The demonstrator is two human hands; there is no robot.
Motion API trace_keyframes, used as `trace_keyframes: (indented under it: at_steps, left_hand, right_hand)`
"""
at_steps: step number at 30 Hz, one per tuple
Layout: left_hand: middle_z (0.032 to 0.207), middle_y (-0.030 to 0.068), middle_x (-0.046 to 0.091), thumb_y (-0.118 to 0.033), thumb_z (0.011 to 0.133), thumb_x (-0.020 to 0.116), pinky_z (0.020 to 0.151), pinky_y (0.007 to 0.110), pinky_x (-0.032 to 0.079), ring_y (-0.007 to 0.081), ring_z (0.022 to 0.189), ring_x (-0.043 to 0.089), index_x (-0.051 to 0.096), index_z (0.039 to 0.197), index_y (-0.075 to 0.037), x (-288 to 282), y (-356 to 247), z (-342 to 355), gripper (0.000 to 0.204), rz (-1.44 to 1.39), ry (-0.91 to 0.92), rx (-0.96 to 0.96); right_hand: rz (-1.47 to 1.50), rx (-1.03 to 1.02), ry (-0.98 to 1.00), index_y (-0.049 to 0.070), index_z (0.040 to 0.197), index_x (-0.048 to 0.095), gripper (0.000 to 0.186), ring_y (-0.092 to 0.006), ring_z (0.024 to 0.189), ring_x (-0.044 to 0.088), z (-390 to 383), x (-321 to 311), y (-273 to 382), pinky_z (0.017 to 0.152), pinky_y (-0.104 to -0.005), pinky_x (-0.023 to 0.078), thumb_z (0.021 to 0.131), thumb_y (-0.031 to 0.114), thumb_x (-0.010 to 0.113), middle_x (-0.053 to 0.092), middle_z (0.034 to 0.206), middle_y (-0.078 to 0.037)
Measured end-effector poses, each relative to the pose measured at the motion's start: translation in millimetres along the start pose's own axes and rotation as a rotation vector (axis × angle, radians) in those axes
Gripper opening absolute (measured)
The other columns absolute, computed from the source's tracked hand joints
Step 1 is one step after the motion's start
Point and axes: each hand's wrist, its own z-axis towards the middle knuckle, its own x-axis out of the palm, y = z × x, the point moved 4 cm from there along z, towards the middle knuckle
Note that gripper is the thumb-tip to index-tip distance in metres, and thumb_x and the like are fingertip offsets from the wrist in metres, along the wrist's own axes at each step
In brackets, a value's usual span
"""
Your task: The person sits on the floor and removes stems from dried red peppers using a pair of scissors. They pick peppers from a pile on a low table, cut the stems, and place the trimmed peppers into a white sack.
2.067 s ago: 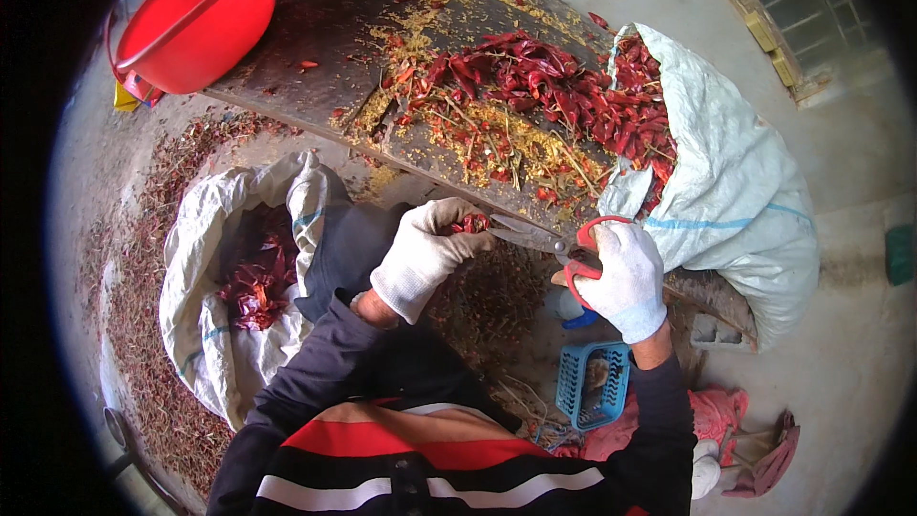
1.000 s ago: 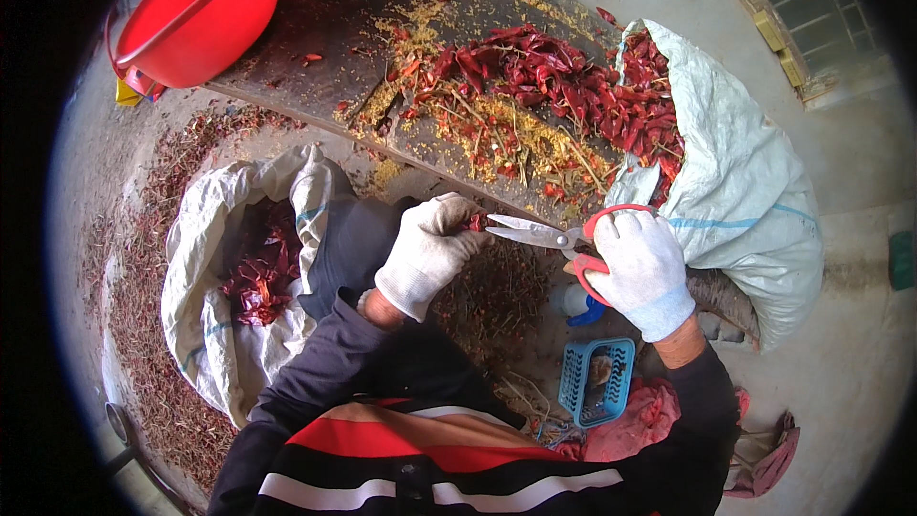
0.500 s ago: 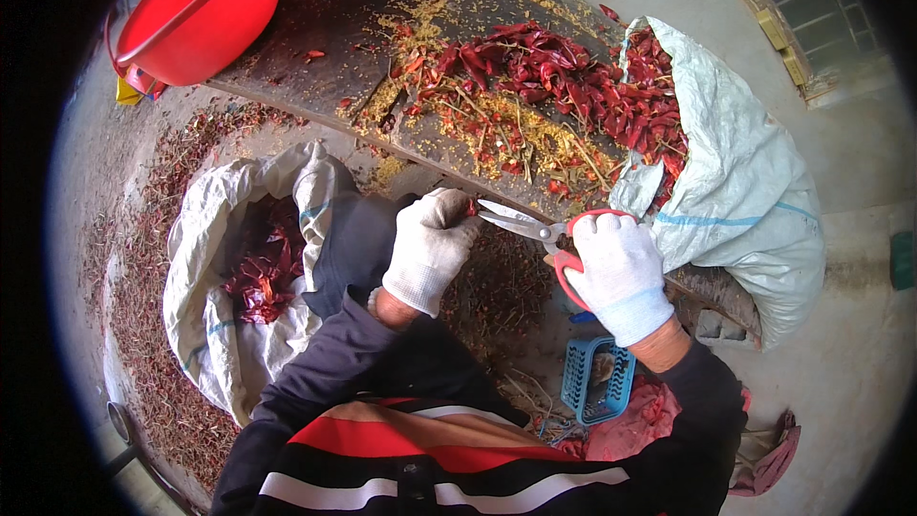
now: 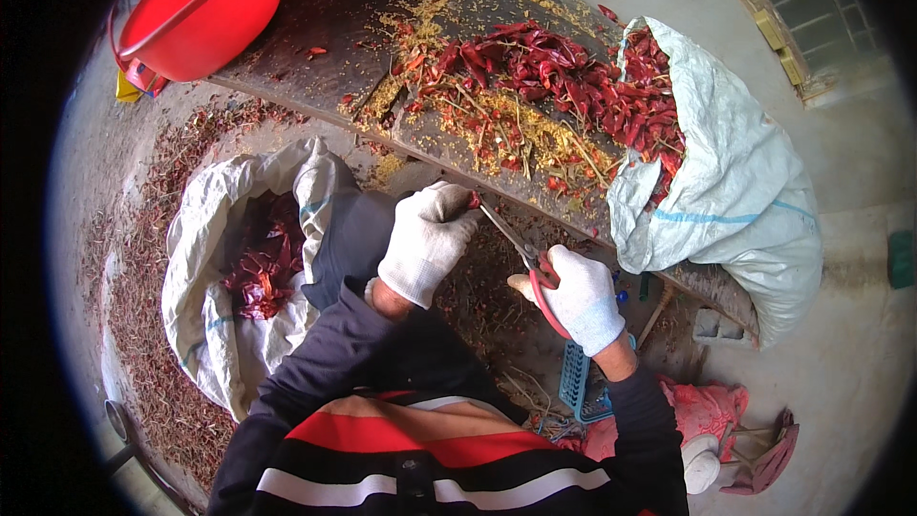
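Observation:
My left hand (image 4: 426,241), in a white knit glove, is closed with a dried red chili pepper (image 4: 474,200) pinched at its fingertips. In my right hand (image 4: 577,300), also gloved, are red-handled scissors (image 4: 512,237). Their blades are together, and the tips point up and left at the chili; I cannot tell whether they touch it. Most of that chili is hidden in the left fingers. Beyond both hands, a pile of dried red chilies (image 4: 544,62) spreads over a dark board (image 4: 306,24). On the left, an open white woven sack (image 4: 191,268) holds more chilies (image 4: 263,282).
A big white sack (image 4: 735,153) lies on its side at the right, chilies at its mouth. Yellow seeds (image 4: 420,24) litter the board. A red basin (image 4: 205,19) stands far left. Below my right hand is a blue plastic basket (image 4: 576,377). Stems and bits (image 4: 158,363) cover the floor.
The scissors have gone from spread blades to blades together. My right hand has moved left and down, tilting the scissors more steeply. The left hand has shifted slightly, still pinching the chili.

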Motion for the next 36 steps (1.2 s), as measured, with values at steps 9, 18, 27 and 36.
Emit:
trace_keyframes:
  at_steps: [9, 18, 27, 36]
  left_hand:
    - [0.085, 0.016, 0.066, -0.006, 0.078, 0.074, 0.072, 0.033, 0.051, 0.0273, 0.079, 0.066, 0.069, 0.095, 0.003, 2, -7, -1, 0.02, -0.054, 0.074, -0.017]
    - [0.087, 0.0121, 0.064, -0.003, 0.078, 0.074, 0.072, 0.03, 0.049, 0.0207, 0.08, 0.063, 0.067, 0.098, 0.002, 7, -11, 0, 0.022, -0.166, 0.043, 0.012]
    - [0.078, -0.002, 0.061, -0.014, 0.09, 0.071, 0.061, 0.023, 0.046, 0.0074, 0.065, 0.054, 0.062, 0.097, -0.004, 19, 4, -2, 0.015, -0.835, 0.11, -0.416]
    - [0.106, 0.007, 0.059, -0.027, 0.099, 0.056, 0.069, 0.029, 0.053, 0.0181, 0.082, 0.059, 0.054, 0.114, -0.01, 28, 28, -5, 0.023, -1.744, 0.23, -0.722]
  right_hand:
    - [0.426, 0.246, 0.279, 0.0, 0.078, 0.057, 0.041, -0.0159, 0.048, 0.053, -12, 22, -20, 0.045, -0.0288, 0.04, 0.084, 0.037, 0.075, 0.053, 0.056, -0.004]
    - [1.719, 0.457, 0.538, -0.003, 0.096, 0.064, 0.069, -0.0092, 0.042, 0.035, -38, 84, -21, 0.041, -0.0252, 0.027, 0.09, 0.064, 0.05, 0.046, 0.057, 0.0]
    - [0.984, 0.622, -0.151, 0.007, 0.096, 0.063, 0.033, -0.017, 0.055, 0.058, 0, 42, -168, 0.049, -0.031, 0.047, 0.092, 0.04, 0.064, 0.062, 0.072, -0.006]
    - [-0.575, 0.669, -0.132, 0.005, 0.103, 0.068, 0.043, -0.0391, 0.096, 0.064, 39, 7, -254, 0.082, -0.0464, 0.051, 0.08, 0.042, 0.07, 0.067, 0.101, -0.02]
